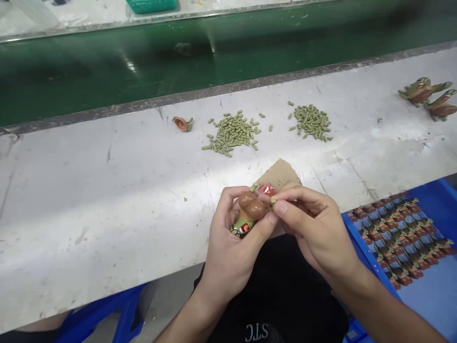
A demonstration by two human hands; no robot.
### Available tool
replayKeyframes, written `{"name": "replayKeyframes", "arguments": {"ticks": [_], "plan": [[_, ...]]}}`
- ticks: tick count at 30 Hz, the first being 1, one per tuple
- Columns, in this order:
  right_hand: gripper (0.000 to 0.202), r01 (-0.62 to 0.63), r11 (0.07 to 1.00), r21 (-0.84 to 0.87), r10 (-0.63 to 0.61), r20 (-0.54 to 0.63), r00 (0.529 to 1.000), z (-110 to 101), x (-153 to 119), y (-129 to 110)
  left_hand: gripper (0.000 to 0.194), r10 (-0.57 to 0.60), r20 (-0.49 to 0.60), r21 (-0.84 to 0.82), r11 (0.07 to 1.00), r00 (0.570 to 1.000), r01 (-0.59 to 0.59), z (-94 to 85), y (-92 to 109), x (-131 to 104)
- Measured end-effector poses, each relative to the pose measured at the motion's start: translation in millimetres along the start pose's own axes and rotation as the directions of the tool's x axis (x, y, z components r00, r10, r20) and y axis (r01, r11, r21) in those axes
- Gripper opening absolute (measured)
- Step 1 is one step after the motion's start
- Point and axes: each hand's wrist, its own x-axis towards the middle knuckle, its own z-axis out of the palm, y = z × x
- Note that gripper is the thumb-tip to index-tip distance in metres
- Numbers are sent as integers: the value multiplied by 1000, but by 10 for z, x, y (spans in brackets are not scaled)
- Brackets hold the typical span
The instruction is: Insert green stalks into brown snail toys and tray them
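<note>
My left hand (232,238) is closed around a toy figure (251,208) with a glossy brown, two-lobed part, a green body and a painted face at its lower end. One small green peg (253,187) stands out from the figure's upper side. The thumb and forefinger of my right hand (310,214) pinch another small green peg (273,201) against the figure's right side; whether it sits in the figure is hidden by my fingers. Just behind lies a shiny red round thing (266,189) on a piece of brown cardboard (280,172).
Two heaps of green pegs, a left heap (233,133) and a right heap (312,122), lie on the white table (107,190). Beyond are a small brown-orange toy part (183,124), toy figures (421,90) and a green belt (160,66). A blue bin (424,300) holds rows of figures.
</note>
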Motion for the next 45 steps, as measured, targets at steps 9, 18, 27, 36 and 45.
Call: {"name": "replayKeyframes", "arguments": {"ticks": [9,18,27,36,45], "plan": [[9,4,991,135,9,-96,995,49,-175,214,25,42,26,19,999,999,-43,15,-18,-20],[12,-113,986,-119,113,-3,994,-139,-187,-44,34,11,147,221,974,989,-43,-120,97,5],[6,13,833,-553,-9,9,1000,-319,-28,-279,23,-6,140,280,959,990,-34,-235,53,-103],[20,553,315,-771,-424,407,809,-390,86,-114,20,-122,144,3,992,982,123,-390,-56,-150],[19,598,249,-762,-440,461,771,-443,95,-62,29,-158,131,24,988,979,156,-383,-64,-151]]}}
